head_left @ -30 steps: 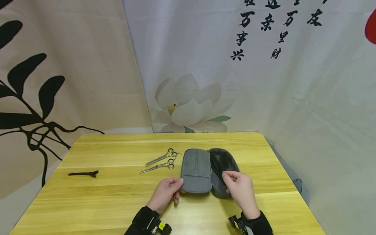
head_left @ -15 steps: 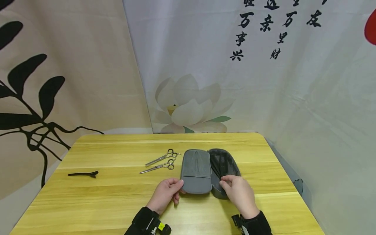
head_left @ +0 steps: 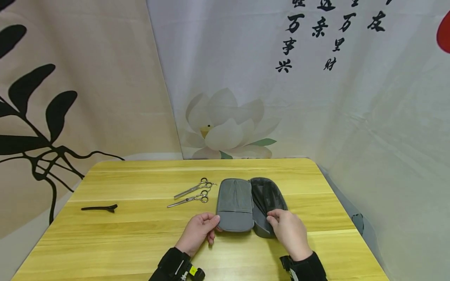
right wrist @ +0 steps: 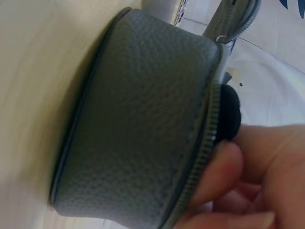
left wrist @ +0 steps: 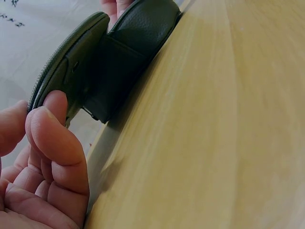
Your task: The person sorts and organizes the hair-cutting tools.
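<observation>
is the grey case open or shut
Open: the case is spread like a book, with its inside pocket showing and zip parted.

- Head view: head-worn, set above the work; faces forward and down across the wooden tabletop [head_left: 140,246] to the printed backdrop [head_left: 337,117]. Widest and farthest.
- Left wrist view: set at the left hand [head_left: 198,231]; looks past it, along the tabletop, toward the zippered case [head_left: 234,221]. Close range; frame rolled — tabletop slopes steeply.
- Right wrist view: set at the right hand [head_left: 290,233]; faces the outer side wall of the zippered case. Nearest of the three; frame rolled — tabletop runs along the left edge.
- Shared coverage: all three include the zippered case, tabletop and backdrop; head and left wrist views share parts of both hands.
</observation>
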### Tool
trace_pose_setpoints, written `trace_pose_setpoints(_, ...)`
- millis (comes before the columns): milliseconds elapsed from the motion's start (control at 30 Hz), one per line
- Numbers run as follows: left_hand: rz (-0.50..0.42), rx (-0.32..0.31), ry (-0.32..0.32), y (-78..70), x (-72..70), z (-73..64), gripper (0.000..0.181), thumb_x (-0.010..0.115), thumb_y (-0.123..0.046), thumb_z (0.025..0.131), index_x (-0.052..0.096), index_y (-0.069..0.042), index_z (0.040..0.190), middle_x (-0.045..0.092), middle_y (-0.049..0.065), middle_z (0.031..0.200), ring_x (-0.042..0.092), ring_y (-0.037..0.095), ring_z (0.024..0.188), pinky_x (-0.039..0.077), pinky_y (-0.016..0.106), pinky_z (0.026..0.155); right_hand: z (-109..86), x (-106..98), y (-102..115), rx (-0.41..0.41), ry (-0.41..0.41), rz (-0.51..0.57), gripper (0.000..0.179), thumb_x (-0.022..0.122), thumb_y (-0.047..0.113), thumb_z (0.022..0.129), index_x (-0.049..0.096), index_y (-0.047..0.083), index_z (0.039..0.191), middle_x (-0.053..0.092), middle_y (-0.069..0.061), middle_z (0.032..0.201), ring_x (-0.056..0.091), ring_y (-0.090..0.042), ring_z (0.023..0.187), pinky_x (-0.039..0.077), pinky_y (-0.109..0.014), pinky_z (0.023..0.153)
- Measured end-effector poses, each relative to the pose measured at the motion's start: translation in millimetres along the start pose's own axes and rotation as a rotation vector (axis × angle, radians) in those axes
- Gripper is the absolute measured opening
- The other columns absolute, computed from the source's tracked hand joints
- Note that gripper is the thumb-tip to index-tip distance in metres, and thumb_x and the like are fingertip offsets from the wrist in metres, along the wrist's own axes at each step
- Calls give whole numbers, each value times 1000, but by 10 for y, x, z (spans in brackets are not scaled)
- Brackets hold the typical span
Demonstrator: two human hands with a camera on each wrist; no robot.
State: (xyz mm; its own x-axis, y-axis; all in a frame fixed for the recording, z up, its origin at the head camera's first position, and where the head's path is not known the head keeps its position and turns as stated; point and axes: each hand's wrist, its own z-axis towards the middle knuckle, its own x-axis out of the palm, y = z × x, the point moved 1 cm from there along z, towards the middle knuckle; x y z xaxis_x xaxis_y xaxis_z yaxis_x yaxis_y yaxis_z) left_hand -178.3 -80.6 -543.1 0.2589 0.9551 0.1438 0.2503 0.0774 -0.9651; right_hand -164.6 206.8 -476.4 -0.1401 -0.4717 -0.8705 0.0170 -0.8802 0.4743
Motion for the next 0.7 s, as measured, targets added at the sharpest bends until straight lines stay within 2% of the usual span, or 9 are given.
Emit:
trace_pose_setpoints(267,11,1,-2,-4,-2,-3,35,71,-31,105,69,3,111,75,0,84,57,8,57,55,24,51,-4,31,-12,-42,-13,-30,8,82,18,94,85,12,100,82,-1,89,74,-19,71,53,-34,56)
trace_pose_setpoints(467,15,4,2,-9,0,-7,36,71,-31,105,69,4,112,75,1,84,58,9,57,56,24,52,-34,26,-24,-11,67,-58,22,84,29,93,84,14,110,80,3,87,65,-11,63,44,-29,50)
trace_pose_setpoints(600,14,1,1,3,0,-1,36,71,-31,105,69,4,113,74,0,84,58,8,57,56,24,52,-33,-3,-28,-15,107,-51,29,85,31,92,83,14,115,81,-4,101,75,-24,81,55,-37,58)
trace_pose_setpoints(700,17,8,5,8,-9,1,36,70,-31,106,69,4,113,74,-1,84,58,8,56,56,24,52,-32,-21,-32,-31,111,-44,29,87,30,90,84,13,114,78,-6,105,74,-27,89,58,-39,65)
